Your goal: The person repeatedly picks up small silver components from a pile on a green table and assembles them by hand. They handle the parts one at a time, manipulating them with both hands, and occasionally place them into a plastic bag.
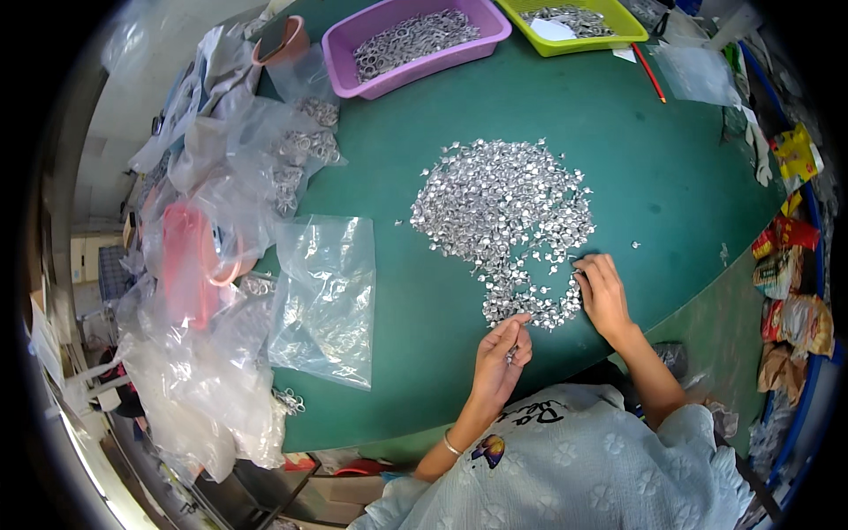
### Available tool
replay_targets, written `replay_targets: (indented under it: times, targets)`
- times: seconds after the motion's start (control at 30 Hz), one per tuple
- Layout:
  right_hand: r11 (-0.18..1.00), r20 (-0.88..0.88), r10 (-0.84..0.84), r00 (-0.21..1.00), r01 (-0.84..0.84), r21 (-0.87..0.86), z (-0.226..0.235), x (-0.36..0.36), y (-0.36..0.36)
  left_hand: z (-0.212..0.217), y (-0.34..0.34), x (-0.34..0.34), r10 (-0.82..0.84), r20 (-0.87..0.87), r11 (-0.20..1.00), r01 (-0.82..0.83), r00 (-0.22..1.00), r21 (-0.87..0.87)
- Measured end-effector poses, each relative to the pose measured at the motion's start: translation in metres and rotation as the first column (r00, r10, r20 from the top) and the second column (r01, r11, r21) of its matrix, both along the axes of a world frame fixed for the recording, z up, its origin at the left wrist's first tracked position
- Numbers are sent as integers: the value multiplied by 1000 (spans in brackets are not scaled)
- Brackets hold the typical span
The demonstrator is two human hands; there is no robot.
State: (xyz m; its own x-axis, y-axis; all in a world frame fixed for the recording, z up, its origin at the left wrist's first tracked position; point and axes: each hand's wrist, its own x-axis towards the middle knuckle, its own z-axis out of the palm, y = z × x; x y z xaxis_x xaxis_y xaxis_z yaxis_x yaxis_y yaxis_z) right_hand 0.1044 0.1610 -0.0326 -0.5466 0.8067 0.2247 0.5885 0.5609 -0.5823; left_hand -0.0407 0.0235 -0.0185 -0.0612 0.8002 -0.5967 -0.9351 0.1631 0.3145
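With the left hand (500,353) pinched shut on a few small silver pieces at the near edge of the heap of metal parts (503,212) on the green desk (618,132), and the right hand (603,291) resting curled-fingered on the heap's corner, holding nothing I can make out, a careless sweep could likely scatter loose pieces off the desk's near rim.

Two hands: left hand (500,358), right hand (603,296). One heap of small metal parts (503,212), too many to count. Two trays: purple tray (415,40), green tray (574,25). One red pencil (649,73).
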Motion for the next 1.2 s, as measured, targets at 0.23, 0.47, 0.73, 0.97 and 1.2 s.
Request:
replay_targets:
  times: [0.23,0.47,0.73,0.97,1.2]
  targets:
    - [931,-307,-142,941,21,-365,26,-2,-29,-3,-20,16,9,-124,999,-5,992,33]
    - [427,-623,-318,715,-479,-767,50,21,-81,23,-42,56,139,-378,986,-93,915,137]
    - [312,-697,-449,558,-633,-708,57,65,-111,48,-63,112,152,-584,986,-84,797,142]
    - [488,-715,-289,637,-545,-682,69,98,-124,57,-74,143,156,-605,986,-90,781,138]
    - [673,-735,-63,675,-515,-531,83,113,-135,69,-88,156,237,-702,969,-108,672,224]
